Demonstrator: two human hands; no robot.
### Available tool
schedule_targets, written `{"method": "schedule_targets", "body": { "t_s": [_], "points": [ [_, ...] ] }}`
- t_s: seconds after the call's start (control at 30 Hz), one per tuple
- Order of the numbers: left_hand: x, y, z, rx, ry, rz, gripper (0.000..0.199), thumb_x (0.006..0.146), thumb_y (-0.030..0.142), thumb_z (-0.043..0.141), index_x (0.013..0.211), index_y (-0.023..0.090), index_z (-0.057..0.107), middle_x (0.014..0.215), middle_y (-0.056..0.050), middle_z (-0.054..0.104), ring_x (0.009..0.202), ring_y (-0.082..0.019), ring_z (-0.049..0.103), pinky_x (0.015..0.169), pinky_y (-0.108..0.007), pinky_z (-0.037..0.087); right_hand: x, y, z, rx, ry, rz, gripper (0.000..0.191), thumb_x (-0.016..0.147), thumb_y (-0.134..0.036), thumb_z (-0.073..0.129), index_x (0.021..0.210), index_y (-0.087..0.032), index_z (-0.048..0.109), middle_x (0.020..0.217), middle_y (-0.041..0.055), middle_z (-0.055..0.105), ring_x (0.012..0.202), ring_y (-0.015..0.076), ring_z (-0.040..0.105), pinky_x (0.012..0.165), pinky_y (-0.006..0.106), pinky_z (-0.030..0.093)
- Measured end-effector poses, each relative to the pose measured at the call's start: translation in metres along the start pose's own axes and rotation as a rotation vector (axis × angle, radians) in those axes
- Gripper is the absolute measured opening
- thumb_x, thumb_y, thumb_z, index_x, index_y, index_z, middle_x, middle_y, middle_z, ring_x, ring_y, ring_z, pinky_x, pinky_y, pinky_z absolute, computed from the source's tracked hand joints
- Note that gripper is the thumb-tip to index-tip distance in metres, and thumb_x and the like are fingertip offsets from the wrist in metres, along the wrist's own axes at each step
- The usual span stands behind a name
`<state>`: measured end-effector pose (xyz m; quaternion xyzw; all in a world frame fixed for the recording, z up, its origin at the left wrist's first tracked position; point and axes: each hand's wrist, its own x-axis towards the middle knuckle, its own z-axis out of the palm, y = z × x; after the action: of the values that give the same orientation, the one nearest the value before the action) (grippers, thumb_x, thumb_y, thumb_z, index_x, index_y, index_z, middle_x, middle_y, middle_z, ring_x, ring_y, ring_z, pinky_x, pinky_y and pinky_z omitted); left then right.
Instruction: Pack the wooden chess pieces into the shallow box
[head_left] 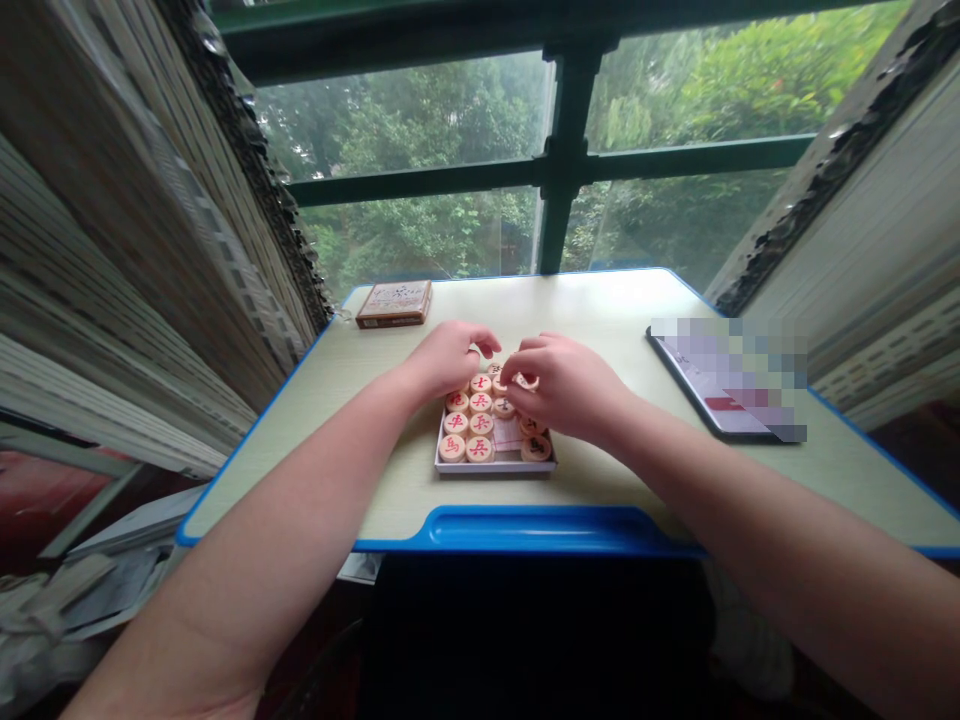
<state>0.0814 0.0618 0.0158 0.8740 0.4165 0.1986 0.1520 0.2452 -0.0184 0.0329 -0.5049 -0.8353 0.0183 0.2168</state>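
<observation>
A shallow white box [496,468] of round wooden xiangqi pieces lies before me on the desk. Red-marked pieces [480,424] fill its left side, while black-marked ones, such as the front corner piece [535,448], run along the right. Between them, near the front, bare box floor with red lines shows. My left hand [454,358] hovers at the box's far left edge, its fingers loosely bent and apart, holding nothing visible. My right hand [559,378] reaches over the right side, thumb and fingers closed around a pale xiangqi piece [528,381]. It covers several pieces beneath.
A brown printed box [394,303] sits at the desk's back left. On the right lies a dark-edged tablet or phone [712,390], partly blurred out. The blue front ledge [540,528] borders the desk. Curtains hang at both sides, with a green-framed window behind.
</observation>
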Motion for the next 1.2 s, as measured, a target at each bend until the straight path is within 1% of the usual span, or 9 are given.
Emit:
{"method": "schedule_targets", "body": {
  "t_s": [0.13,0.2,0.3,0.37,0.47,0.6,0.73,0.93,1.2],
  "points": [
    [0.002,-0.005,0.003,0.12,0.036,0.059,0.04,0.067,0.006,0.043,0.093,0.017,0.072,0.098,-0.005,0.068,0.098,-0.019,0.058,0.094,-0.031,0.043,0.008,0.024,0.0,-0.03,0.183,0.179,0.023,0.079,-0.021,0.051,0.087,-0.018,0.072,0.085,0.0073,0.063,0.08,0.0191,0.055,0.074,0.03,0.042],
    [0.001,-0.004,0.004,0.086,0.019,0.041,0.037,0.069,0.009,0.045,0.093,0.017,0.072,0.1,-0.006,0.067,0.097,-0.019,0.058,0.094,-0.031,0.043,0.01,0.037,0.003,-0.026,0.172,0.23,0.025,0.079,-0.02,0.05,0.091,-0.018,0.072,0.095,0.0084,0.063,0.088,0.0207,0.055,0.081,0.032,0.042],
    [-0.002,0.005,0.001,-0.05,-0.024,0.028,0.032,0.068,0.013,0.049,0.09,0.018,0.072,0.101,-0.004,0.066,0.093,-0.017,0.059,0.088,-0.028,0.047,0.011,0.05,0.008,0.0,0.07,0.272,0.027,0.077,-0.02,0.051,0.094,-0.019,0.072,0.101,0.0084,0.063,0.091,0.0212,0.056,0.085,0.033,0.043],
    [-0.005,0.012,-0.004,-0.118,-0.081,0.062,0.029,0.067,0.015,0.052,0.087,0.018,0.072,0.102,-0.004,0.066,0.095,-0.018,0.058,0.086,-0.028,0.047,0.011,0.054,0.012,0.026,0.021,0.261,0.028,0.076,-0.02,0.052,0.094,-0.02,0.073,0.103,0.0078,0.063,0.092,0.0207,0.057,0.088,0.032,0.043],
    [-0.008,0.019,-0.012,-0.11,-0.148,0.112,0.022,0.066,0.018,0.057,0.081,0.019,0.073,0.106,-0.004,0.065,0.103,-0.021,0.055,0.093,-0.032,0.043,0.013,0.055,0.016,0.03,-0.023,0.188,0.03,0.077,-0.017,0.049,0.095,-0.021,0.073,0.106,0.0068,0.064,0.096,0.0202,0.056,0.093,0.033,0.04],
    [-0.01,0.019,-0.016,-0.09,-0.2,0.141,0.022,0.066,0.027,0.063,0.085,0.02,0.074,0.11,-0.006,0.063,0.109,-0.024,0.051,0.096,-0.035,0.04,0.016,0.058,0.019,0.04,-0.055,0.107,0.033,0.08,-0.015,0.045,0.099,-0.02,0.072,0.109,0.006,0.065,0.098,0.0188,0.056,0.095,0.033,0.037],
    [-0.01,0.018,-0.014,-0.092,-0.196,0.154,0.021,0.066,0.027,0.066,0.085,0.019,0.073,0.109,-0.006,0.064,0.106,-0.022,0.052,0.094,-0.034,0.04,0.017,0.061,0.02,0.048,-0.026,0.115,0.027,0.082,-0.022,0.047,0.092,-0.019,0.072,0.103,0.0061,0.068,0.092,0.0183,0.057,0.091,0.032,0.039],
    [-0.008,0.019,-0.013,-0.103,-0.189,0.168,0.019,0.067,0.029,0.066,0.082,0.017,0.071,0.103,-0.006,0.066,0.099,-0.02,0.055,0.09,-0.032,0.042,0.017,0.061,0.019,0.01,-0.009,0.215,0.024,0.081,-0.028,0.051,0.091,-0.019,0.071,0.093,0.006,0.069,0.086,0.0191,0.057,0.079,0.029,0.042],
    [-0.008,0.018,-0.015,-0.121,-0.209,0.165,0.022,0.067,0.034,0.066,0.08,0.017,0.07,0.093,-0.004,0.067,0.089,-0.017,0.057,0.082,-0.027,0.043,0.018,0.06,0.02,0.052,-0.006,0.182,0.024,0.081,-0.023,0.05,0.091,-0.02,0.071,0.094,0.0051,0.07,0.086,0.0175,0.058,0.083,0.029,0.041]
  ]
}}
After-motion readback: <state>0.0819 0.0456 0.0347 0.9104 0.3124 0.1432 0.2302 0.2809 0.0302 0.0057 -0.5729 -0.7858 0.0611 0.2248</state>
